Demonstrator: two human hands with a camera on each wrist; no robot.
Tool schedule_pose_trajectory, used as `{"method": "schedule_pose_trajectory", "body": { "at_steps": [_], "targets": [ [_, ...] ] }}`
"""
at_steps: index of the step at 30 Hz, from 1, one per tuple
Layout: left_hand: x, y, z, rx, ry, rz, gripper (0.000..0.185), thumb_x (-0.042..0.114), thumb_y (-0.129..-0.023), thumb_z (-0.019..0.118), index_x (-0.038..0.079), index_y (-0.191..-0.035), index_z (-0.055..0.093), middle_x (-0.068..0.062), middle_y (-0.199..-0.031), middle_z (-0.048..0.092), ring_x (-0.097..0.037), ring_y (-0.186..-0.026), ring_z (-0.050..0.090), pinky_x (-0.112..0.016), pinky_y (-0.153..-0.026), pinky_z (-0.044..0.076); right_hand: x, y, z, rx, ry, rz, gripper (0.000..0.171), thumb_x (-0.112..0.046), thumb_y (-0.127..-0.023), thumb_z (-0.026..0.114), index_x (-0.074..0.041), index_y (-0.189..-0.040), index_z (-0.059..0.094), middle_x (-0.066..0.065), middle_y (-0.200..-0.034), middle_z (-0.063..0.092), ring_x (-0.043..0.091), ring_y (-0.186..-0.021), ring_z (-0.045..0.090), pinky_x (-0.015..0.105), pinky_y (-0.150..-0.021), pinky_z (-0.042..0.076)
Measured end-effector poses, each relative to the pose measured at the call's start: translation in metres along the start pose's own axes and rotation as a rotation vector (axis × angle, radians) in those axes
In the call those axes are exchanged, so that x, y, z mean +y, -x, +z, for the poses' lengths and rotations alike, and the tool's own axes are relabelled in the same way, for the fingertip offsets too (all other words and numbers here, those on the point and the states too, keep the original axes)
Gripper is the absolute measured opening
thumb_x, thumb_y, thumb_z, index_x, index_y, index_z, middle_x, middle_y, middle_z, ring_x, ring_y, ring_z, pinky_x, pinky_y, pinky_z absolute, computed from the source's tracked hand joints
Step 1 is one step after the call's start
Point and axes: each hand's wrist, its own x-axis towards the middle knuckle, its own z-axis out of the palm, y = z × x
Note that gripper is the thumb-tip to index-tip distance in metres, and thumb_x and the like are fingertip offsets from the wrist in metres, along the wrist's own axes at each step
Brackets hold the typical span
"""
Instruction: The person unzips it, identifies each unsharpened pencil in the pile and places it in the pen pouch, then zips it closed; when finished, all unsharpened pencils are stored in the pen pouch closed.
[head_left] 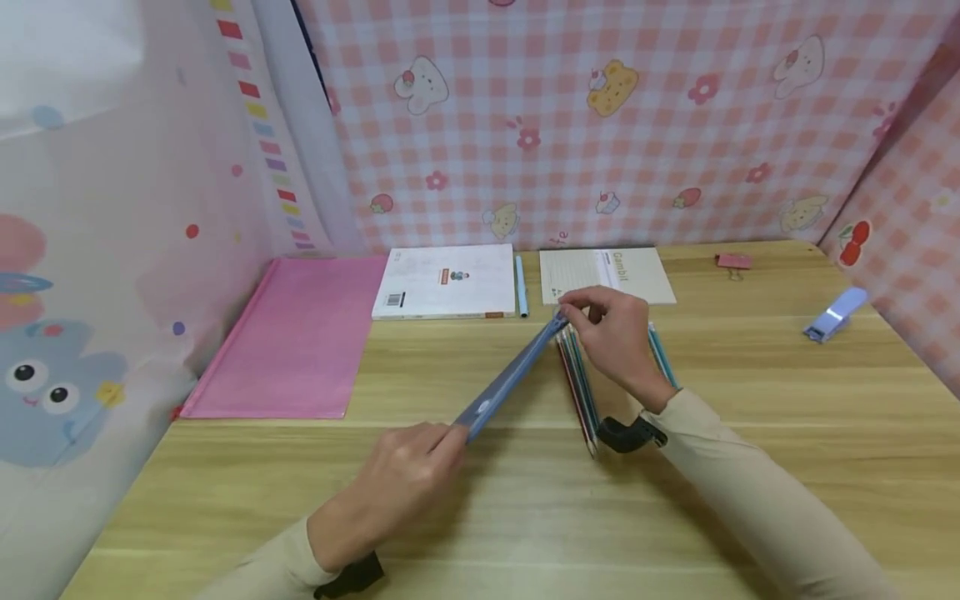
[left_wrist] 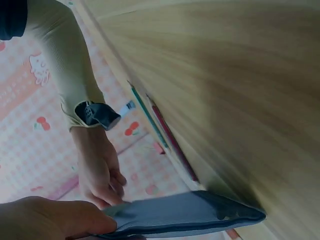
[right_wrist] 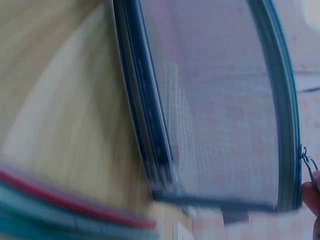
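Clearly, the left hand [head_left: 405, 475] grips the near end of a blue mesh zipper pouch [head_left: 510, 379], and the right hand [head_left: 611, 333] pinches the small metal zipper pull [right_wrist: 306, 160] at its far end, so the pouch is stretched between them above the middle of the wooden tabletop [head_left: 750, 400]. Just under the right hand lies a flat bundle of thin coloured books [head_left: 581, 387] with red and teal edges. Far from the hands, near the checked pink wall, lie a pink folder [head_left: 300, 337] on the left, a white book [head_left: 446, 282], a light blue pen [head_left: 520, 286] and a cream notebook [head_left: 645, 275]. On the far right lie a pink binder clip [head_left: 733, 262] and a pale blue stapler [head_left: 834, 315]. The pouch fabric is semi-transparent netting with a dark border.
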Motion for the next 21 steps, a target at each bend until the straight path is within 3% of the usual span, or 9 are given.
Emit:
{"method": "schedule_pose_trajectory", "body": {
  "at_steps": [2,6,9,11,14,17,21],
  "targets": [
    [-0.003,0.004,-0.001,-0.012,0.005,-0.022,0.031,0.008,-0.1,0.037,0.005,-0.081,0.061,0.002,-0.067,0.065,-0.007,-0.052,0.058,-0.02,-0.045,0.047,0.007,-0.002,-0.004,0.015,0.025,0.016,0.007,-0.006,-0.089,0.074,-0.003,-0.092,0.08,0.012,-0.078,0.076,0.008,-0.052,0.045,0.016,-0.052,0.032],
    [-0.013,0.012,-0.007,-0.047,0.059,-0.111,0.007,0.001,-0.085,0.062,0.004,-0.084,0.068,-0.001,-0.072,0.072,-0.009,-0.058,0.067,-0.023,-0.052,0.054,0.013,-0.003,-0.015,0.018,0.034,0.073,0.007,-0.006,-0.09,0.073,-0.001,-0.091,0.078,0.014,-0.08,0.075,0.008,-0.056,0.046,0.015,-0.053,0.033],
    [-0.024,0.014,-0.012,-0.092,0.138,-0.229,0.017,-0.001,-0.071,0.078,0.006,-0.086,0.073,-0.003,-0.077,0.076,-0.012,-0.061,0.071,-0.02,-0.053,0.054,0.013,0.0,-0.024,-0.04,0.022,0.137,0.009,-0.008,-0.092,0.071,-0.002,-0.093,0.077,0.014,-0.082,0.075,0.008,-0.06,0.049,0.016,-0.054,0.035],
    [-0.033,0.016,-0.016,-0.125,0.217,-0.357,0.021,-0.003,-0.069,0.083,0.008,-0.086,0.074,-0.004,-0.08,0.077,-0.012,-0.061,0.072,-0.016,-0.052,0.052,0.011,0.004,-0.028,-0.117,-0.001,0.178,0.01,-0.01,-0.094,0.069,-0.002,-0.094,0.075,0.013,-0.084,0.074,0.007,-0.062,0.052,0.017,-0.054,0.038],
    [-0.048,0.022,-0.022,-0.189,0.394,-0.605,0.021,-0.005,-0.074,0.082,0.008,-0.088,0.075,-0.008,-0.082,0.078,-0.014,-0.062,0.074,-0.012,-0.052,0.051,0.006,0.013,-0.035,-0.278,-0.057,0.236,0.009,-0.011,-0.096,0.066,-0.004,-0.096,0.071,0.012,-0.078,0.069,0.007,-0.061,0.054,0.021,-0.052,0.04],
    [-0.062,0.03,-0.025,-0.239,0.595,-0.853,0.019,-0.004,-0.079,0.079,0.006,-0.095,0.076,-0.015,-0.091,0.078,-0.014,-0.07,0.077,-0.017,-0.059,0.057,0.0,0.026,-0.038,-0.423,-0.087,0.261,0.006,-0.011,-0.098,0.064,-0.006,-0.097,0.067,0.011,-0.075,0.065,0.008,-0.057,0.053,0.024,-0.048,0.04],
    [-0.078,0.038,-0.024,-0.319,0.766,-1.069,0.023,0.003,-0.084,0.078,0.003,-0.107,0.076,-0.021,-0.113,0.074,-0.017,-0.089,0.078,-0.024,-0.073,0.06,-0.007,0.043,-0.035,-0.52,-0.045,0.208,0.005,-0.007,-0.096,0.065,-0.008,-0.093,0.068,0.008,-0.08,0.069,0.009,-0.058,0.055,0.023,-0.048,0.041]
  ]
}}
